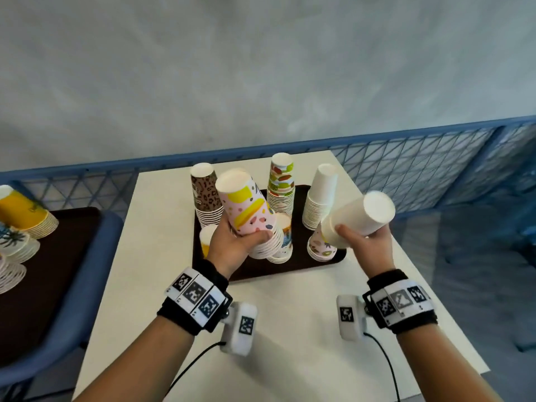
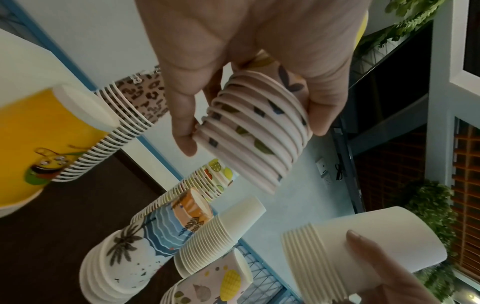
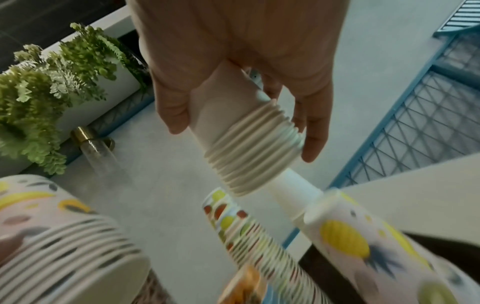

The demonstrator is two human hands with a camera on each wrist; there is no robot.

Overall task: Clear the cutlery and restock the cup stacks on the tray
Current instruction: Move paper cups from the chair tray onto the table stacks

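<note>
Both hands are raised above the dark brown tray of upside-down cup stacks. Left hand grips a pink stack of paper cups with yellow blobs; right hand grips a plain white stack of paper cups, tilted. Only the wrist views show the nested rims; the right wrist view also shows green hanging plants.

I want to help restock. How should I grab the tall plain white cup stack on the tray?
Wrap your fingers round the middle of the plain white cup stack, coming from its open right side. It stands tall and leans a little, so a grip near the top would probably tip it. Fruit-print cups stand in front.
</note>
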